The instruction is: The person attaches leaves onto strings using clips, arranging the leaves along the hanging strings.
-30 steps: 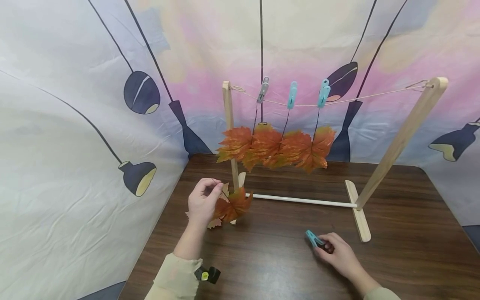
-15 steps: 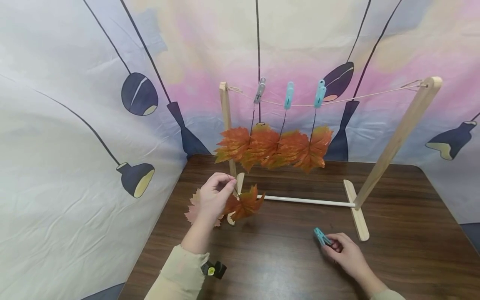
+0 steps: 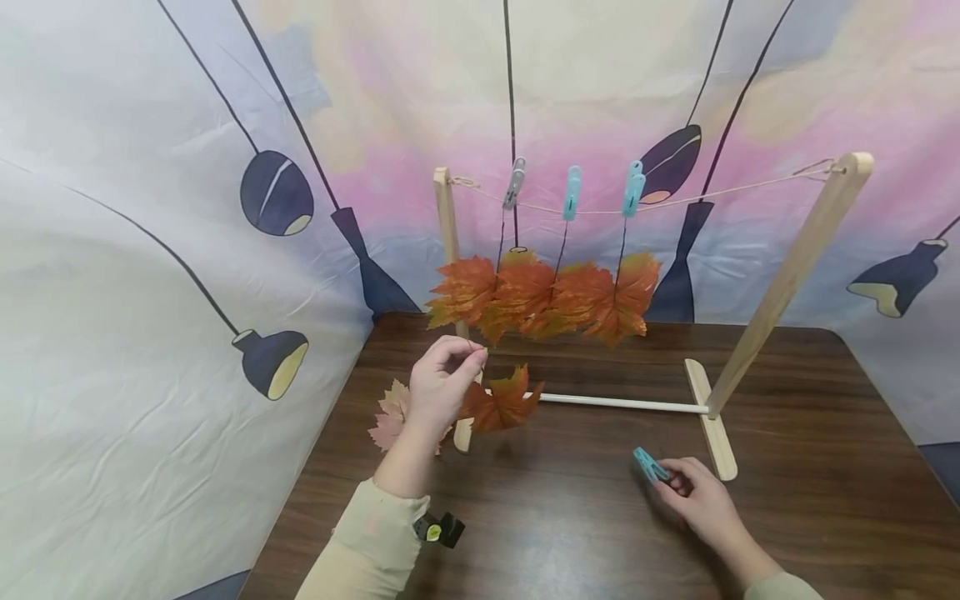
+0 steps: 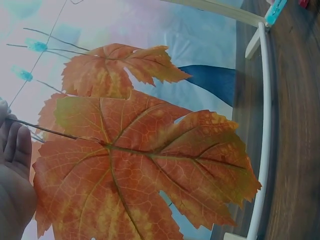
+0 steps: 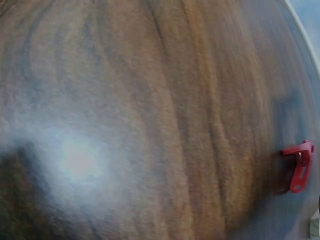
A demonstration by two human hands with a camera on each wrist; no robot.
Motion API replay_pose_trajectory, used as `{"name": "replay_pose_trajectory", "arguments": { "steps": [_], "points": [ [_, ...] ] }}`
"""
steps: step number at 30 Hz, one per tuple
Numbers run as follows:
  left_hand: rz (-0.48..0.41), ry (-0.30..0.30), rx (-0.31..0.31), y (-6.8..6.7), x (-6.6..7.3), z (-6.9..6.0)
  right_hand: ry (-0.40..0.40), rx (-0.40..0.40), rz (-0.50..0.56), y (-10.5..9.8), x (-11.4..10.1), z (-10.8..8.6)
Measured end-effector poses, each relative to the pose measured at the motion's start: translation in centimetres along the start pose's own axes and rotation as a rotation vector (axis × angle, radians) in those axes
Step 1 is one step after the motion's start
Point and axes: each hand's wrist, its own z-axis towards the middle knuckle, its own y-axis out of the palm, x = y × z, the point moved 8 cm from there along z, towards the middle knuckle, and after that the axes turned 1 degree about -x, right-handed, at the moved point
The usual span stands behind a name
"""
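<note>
"Orange leaf (image 3: 502,407), veined and tinged green at its edges, is held by its dark stem (image 4: 55,131) in a person's left hand (image 3: 438,379), at seven o'clock in the head view. Thumb and fingers pinch the stem near its end."

"And the right hand (image 3: 701,500)?"

"At four o'clock, gripping a blue clothespin (image 3: 649,465) whose far end points toward ten o'clock. Whether it touches the dark wood table (image 3: 547,517), I cannot tell."

"Where exactly is that leaf?"

"Between three and four o'clock from the left hand, in front of a white bar (image 3: 622,402) as the head camera sees it. A pale pink leaf (image 3: 392,417), partly hidden, shows at eight o'clock from the same hand."

"What hangs above?"

"At two o'clock from the left hand, a row of overlapping leaves (image 3: 600,296) hangs from a thin cord (image 3: 735,188) strung between wooden posts (image 3: 787,287). A grey clothespin (image 3: 514,183) and, toward three o'clock from it, blue clothespins (image 3: 572,192) grip the cord."

"Anything from the right wrist camera?"

"Table grain under bright glare, with a red clip (image 5: 306,150) between three and four o'clock. In the head view, painted lamps (image 3: 277,193) mark the backdrop (image 3: 600,75)."
</note>
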Motion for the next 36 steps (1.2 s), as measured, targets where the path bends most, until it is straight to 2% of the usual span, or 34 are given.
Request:
{"name": "replay_pose_trajectory", "arguments": {
  "steps": [6, 10, 13, 18, 21, 28, 32, 36],
  "points": [
    [0.02, -0.011, -0.038, 0.7, 0.6, 0.3, -0.061, 0.023, 0.02, -0.8, -0.8, 0.3],
    [0.044, -0.004, -0.061, 1.2, 2.4, 0.5, -0.082, 0.024, 0.011, -1.0, -0.9, 0.6],
    [0.046, 0.034, -0.067, 1.5, 3.8, 0.5, -0.114, 0.036, 0.011, -1.3, -1.2, 0.7],
    [0.049, 0.049, -0.063, 1.7, 2.0, 0.6, -0.169, 0.079, 0.023, -2.0, -1.9, 0.9],
    [0.055, 0.051, -0.064, 1.8, 0.6, 0.6, -0.165, 0.074, 0.019, -2.3, -2.0, 1.0],
    [0.076, 0.043, -0.069, 1.9, -0.1, 0.7, -0.07, 0.002, -0.006, -2.4, -2.0, 1.4],
    [0.088, 0.048, -0.078, 2.1, -0.3, 0.8, -0.059, -0.02, -0.013, -2.7, -2.3, 1.7],
    [0.105, 0.054, -0.079, 2.1, -0.1, 0.8, -0.031, -0.049, 0.031, -2.8, -2.5, 1.9]
  ]
}}
